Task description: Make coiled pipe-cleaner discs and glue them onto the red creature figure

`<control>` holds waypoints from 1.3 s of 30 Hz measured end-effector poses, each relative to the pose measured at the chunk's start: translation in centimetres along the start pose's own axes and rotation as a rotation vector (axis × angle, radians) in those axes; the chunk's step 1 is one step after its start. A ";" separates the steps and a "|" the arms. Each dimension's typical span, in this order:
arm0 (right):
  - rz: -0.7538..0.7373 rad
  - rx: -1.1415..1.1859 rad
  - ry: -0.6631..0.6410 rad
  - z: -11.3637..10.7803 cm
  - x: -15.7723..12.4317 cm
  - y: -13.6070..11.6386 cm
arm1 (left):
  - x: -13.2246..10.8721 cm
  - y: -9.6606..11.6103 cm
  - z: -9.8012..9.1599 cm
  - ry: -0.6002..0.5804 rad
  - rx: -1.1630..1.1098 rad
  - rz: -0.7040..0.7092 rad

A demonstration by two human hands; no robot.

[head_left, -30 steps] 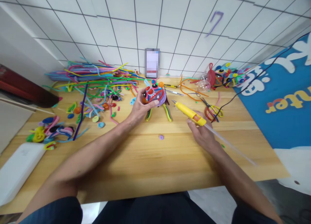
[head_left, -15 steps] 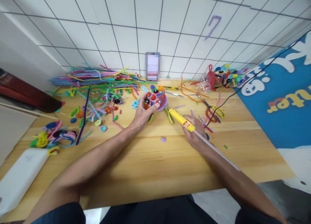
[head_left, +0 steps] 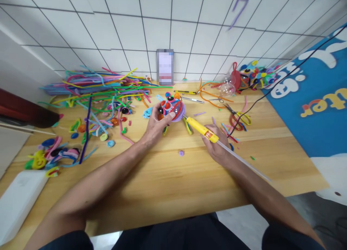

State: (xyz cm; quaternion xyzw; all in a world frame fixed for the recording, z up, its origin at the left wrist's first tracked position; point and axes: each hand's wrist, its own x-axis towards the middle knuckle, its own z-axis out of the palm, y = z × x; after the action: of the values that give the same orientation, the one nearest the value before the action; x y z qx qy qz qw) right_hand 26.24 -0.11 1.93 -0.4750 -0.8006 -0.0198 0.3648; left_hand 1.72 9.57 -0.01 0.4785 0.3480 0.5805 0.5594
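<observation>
My left hand is wrapped round a colourful craft piece with red, blue and black round parts and a purple coiled edge. In my right hand is a yellow glue gun, a long clear glue stick coming out of its back end. The gun's nozzle points at the purple edge, close to it; whether they touch is hard to tell. Under the piece, yellow-green plier handles show in part. A small purple coil lies on the wooden table nearer to me.
Pipe cleaners are heaped at the back left, with coiled pieces in front. A phone leans on the tiled wall. Scissors, a cutter and a black cable are at the right and back. A white box lies front left.
The view has shifted slightly. Both hands keep their hold on the craft piece and the glue gun, and the nozzle stays by the purple edge.
</observation>
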 end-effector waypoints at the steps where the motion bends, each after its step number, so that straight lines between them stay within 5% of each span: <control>1: 0.012 0.005 -0.006 0.0 -0.1 0.1 | 0.0 0.0 0.0 -0.006 -0.002 -0.009; 16: 0.054 0.032 -0.002 0.4 -0.8 0.7 | -0.5 1.1 0.6 0.071 0.105 0.092; 39: 0.058 -0.009 -0.026 0.2 -1.1 0.8 | -0.6 0.8 0.8 0.068 -0.025 -0.092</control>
State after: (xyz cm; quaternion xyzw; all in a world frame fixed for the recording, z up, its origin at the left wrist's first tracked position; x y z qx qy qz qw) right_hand 26.99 -0.41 0.89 -0.4997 -0.7912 -0.0068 0.3526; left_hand 2.13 8.77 0.92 0.4348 0.3812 0.5745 0.5793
